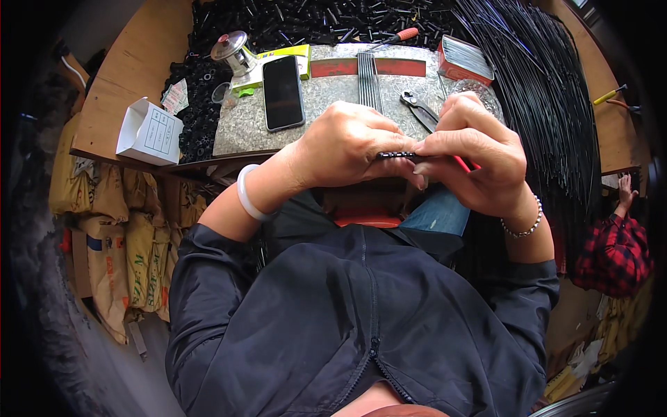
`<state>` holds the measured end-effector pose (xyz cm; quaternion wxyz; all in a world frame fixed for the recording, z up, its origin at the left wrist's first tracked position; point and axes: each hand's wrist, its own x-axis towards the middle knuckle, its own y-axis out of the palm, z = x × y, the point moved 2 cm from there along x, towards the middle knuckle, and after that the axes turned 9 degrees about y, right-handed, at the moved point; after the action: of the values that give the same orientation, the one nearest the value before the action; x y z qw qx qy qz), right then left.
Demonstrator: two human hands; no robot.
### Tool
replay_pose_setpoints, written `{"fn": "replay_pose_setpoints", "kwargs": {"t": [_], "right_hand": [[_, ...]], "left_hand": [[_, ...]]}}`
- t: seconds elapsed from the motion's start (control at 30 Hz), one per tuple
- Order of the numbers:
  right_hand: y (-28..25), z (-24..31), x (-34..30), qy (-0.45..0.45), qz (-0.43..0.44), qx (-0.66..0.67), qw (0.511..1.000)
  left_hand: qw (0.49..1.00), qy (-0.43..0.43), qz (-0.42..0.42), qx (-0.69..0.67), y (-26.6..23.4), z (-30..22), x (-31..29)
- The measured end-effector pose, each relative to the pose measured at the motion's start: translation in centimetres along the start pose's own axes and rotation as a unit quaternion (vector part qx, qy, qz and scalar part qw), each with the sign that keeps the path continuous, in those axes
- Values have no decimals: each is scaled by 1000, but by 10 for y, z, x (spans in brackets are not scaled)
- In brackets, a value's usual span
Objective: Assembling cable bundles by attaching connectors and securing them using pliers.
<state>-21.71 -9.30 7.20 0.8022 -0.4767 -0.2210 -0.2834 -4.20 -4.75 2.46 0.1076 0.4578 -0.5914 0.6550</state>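
Close together in front of my chest, my left hand (pixel 351 142) and my right hand (pixel 479 142) both pinch a small black ribbed piece (pixel 396 155) between thumbs and fingers. Its exact kind is too small to tell. Just beyond the right hand lie pliers (pixel 410 99) with dark jaws. A bit of red handle shows below that hand, and I cannot tell whether it touches the hand. Several thin metal rods (pixel 368 75) lie side by side on the grey metal plate (pixel 243 135), beyond my left hand.
A black phone (pixel 283 94) lies on the plate's left, near a white box (pixel 149 132) and a metal-and-glass jar (pixel 236 54). Long black strips (pixel 535 90) heap at the right, beside a red box (pixel 465 59). Black parts (pixel 313 21) cover the back. Another person (pixel 615 254) is at far right.
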Motion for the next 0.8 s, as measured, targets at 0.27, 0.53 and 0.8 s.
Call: {"fn": "replay_pose_setpoints", "kwargs": {"t": [0.27, 0.53, 0.8], "right_hand": [[10, -1, 2, -13, 5, -39, 999], [88, -47, -54, 266, -38, 297, 916], [131, -54, -80, 249, -392, 197, 864]], "left_hand": [[998, -12, 52, -15, 3, 4, -1], [910, -3, 405, 85, 45, 94, -55], [950, -45, 296, 83, 71, 121, -62]]}}
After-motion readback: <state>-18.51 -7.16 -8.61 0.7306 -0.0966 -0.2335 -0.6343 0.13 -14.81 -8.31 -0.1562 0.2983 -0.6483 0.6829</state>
